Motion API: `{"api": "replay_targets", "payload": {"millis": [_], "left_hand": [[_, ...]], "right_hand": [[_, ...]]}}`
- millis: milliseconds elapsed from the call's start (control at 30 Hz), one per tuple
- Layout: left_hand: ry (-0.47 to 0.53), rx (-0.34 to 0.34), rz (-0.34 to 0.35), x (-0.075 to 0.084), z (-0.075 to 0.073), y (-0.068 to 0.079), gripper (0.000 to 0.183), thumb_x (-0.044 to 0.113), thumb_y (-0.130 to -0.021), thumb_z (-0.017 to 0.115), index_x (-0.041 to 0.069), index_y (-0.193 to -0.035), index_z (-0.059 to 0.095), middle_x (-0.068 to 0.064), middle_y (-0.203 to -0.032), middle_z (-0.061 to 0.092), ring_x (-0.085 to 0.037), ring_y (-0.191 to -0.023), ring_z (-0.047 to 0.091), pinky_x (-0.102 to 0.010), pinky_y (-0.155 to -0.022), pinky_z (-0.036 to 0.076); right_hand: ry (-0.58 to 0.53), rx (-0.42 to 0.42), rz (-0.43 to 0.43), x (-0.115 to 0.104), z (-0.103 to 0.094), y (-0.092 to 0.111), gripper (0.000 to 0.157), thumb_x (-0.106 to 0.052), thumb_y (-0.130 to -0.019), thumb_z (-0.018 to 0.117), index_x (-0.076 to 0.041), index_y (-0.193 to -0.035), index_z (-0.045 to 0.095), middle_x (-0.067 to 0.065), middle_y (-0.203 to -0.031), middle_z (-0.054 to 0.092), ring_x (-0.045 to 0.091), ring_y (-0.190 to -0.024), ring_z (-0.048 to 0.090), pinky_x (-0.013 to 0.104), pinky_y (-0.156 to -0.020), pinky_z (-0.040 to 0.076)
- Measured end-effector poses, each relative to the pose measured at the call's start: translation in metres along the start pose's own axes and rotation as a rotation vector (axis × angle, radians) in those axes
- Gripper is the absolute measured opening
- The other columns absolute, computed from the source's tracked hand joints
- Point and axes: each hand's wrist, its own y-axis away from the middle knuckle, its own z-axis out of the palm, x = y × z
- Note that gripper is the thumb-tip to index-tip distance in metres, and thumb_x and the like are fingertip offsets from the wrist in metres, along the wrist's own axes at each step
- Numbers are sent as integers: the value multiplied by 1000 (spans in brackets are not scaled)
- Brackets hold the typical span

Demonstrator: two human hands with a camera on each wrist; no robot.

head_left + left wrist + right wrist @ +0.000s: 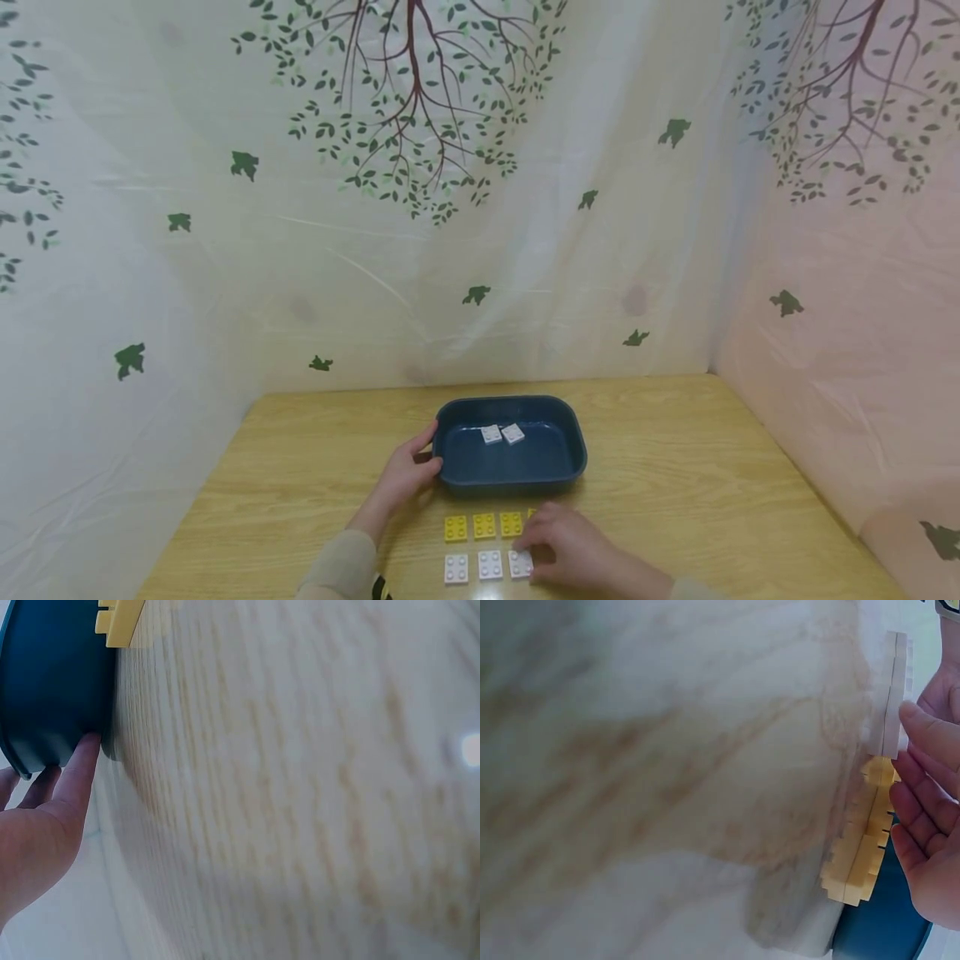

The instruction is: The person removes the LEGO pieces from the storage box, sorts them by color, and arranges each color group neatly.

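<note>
A dark blue tray (pixel 510 479) with raised walls sits on the wooden table. My left hand (pixel 408 471) holds its left end, thumb against the outer wall and fingers at the rim. Two white toy bricks (pixel 491 434) lie inside. In front of the tray runs a row of yellow toy bricks (pixel 484 525), its right end partly covered by my right hand (pixel 566 546). Nearer to me is a row of white toy bricks (pixel 456 569). My right thumb and fingertips pinch the rightmost visible white brick (pixel 520 564); the right wrist view shows the thumb (pixel 922 727) at its edge.
The wooden table (pixel 675 450) extends to both sides of the tray. Pale cloth (pixel 405 300) printed with branches and leaves hangs behind the table and along both sides. A small black and yellow item (pixel 381 588) shows by my left forearm.
</note>
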Motion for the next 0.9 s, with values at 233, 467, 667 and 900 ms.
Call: {"api": "replay_targets", "payload": {"millis": [233,467,667,900], "left_hand": [[-6,7,5,1,1,3,65,3,-91,63,9,-151,41,-26,-150,40,-42,-123,54,-45,-96,52],[-11,3,15,1,1,3,64,4,-92,62,9,-152,40,-25,-151,39,-42,-124,54,-45,-97,50],[1,10,9,2,2,5,65,3,-91,63,9,-151,41,-25,-151,39,-42,-123,54,-45,-96,51],[-18,6,18,1,3,7,64,3,-91,62,9,-152,40,-24,-151,39,-41,-125,53,-45,-98,50]], "right_hand": [[-223,80,75,3,-9,-4,22,-26,-81,80,-24,-103,77,-20,-101,62,3,-95,53,28,-84,50],[-428,186,96,9,-36,-21,23,-18,-84,79,-15,-107,76,-14,-101,69,6,-94,61,28,-84,54],[-478,196,232,22,-49,-42,27,-19,-87,77,-15,-113,73,-8,-109,69,14,-100,61,31,-89,53],[-482,221,307,42,-50,-67,33,-21,-88,76,-13,-119,71,-1,-116,68,20,-106,61,43,-96,50]]}}
